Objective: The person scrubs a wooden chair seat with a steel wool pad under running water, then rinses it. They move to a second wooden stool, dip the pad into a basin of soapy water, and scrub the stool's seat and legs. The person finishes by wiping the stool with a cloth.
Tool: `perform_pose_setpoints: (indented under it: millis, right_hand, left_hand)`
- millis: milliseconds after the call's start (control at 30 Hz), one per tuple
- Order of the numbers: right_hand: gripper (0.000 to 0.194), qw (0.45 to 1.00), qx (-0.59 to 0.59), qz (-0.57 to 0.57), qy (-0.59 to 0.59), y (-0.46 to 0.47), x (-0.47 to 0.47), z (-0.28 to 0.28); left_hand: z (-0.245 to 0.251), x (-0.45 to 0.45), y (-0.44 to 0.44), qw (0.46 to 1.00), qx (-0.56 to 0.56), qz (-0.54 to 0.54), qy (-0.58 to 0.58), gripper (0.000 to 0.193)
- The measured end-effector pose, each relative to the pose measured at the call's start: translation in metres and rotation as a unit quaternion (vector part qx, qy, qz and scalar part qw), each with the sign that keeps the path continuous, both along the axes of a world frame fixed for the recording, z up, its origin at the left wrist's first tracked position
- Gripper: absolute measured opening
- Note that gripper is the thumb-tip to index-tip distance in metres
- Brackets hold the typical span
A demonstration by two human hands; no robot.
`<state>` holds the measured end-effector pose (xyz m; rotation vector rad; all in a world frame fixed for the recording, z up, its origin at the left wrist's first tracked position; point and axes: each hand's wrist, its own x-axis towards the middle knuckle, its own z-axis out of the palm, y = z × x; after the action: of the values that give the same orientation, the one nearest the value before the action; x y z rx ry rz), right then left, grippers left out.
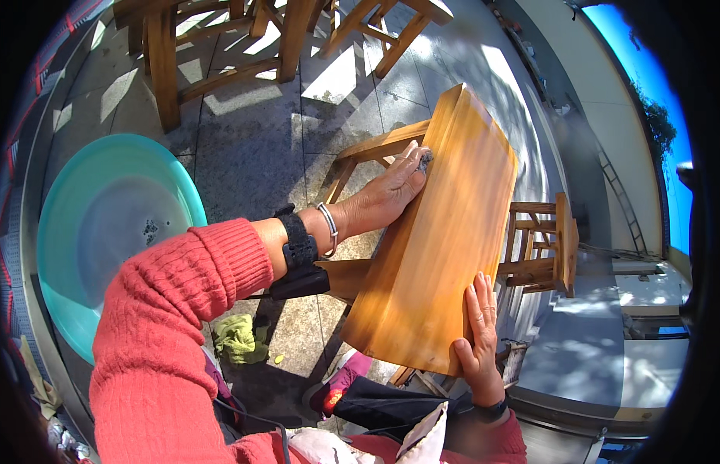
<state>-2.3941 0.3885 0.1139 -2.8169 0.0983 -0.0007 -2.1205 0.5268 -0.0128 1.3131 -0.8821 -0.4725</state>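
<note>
A wooden bench with a long varnished top stands tilted in front of me. My left hand presses a dark scouring pad, perhaps steel wool, against the long left side of the bench. My right hand lies along its lower right edge, fingers stretched out and thumb at the near corner. Left of me, a green plastic basin holds cloudy water with dark bits and some bubbles. Between the basin and the bench, a crumpled yellow-green cloth lies on the paving.
Wooden furniture with thick legs stands at the top left, a wooden stool at the top. Another wooden stool is beyond the bench on the right. A ladder leans on the far wall. My shoe is below the bench.
</note>
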Motion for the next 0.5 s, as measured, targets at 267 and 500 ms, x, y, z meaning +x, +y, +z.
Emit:
perform_pose_setpoints:
  millis: [267,500]
  right_hand:
    - [0.075,1.0,-0.006,-0.012,0.011,-0.001,-0.002,0.0]
    - [0.077,1.0,-0.01,-0.012,0.014,-0.003,-0.003,-0.001]
  left_hand:
    - [0.0,-0.03,0.024,0.996,-0.06,-0.032,0.059,0.074]
    - [0.011,0.004,-0.005,0.998,-0.047,-0.011,0.039,0.069]
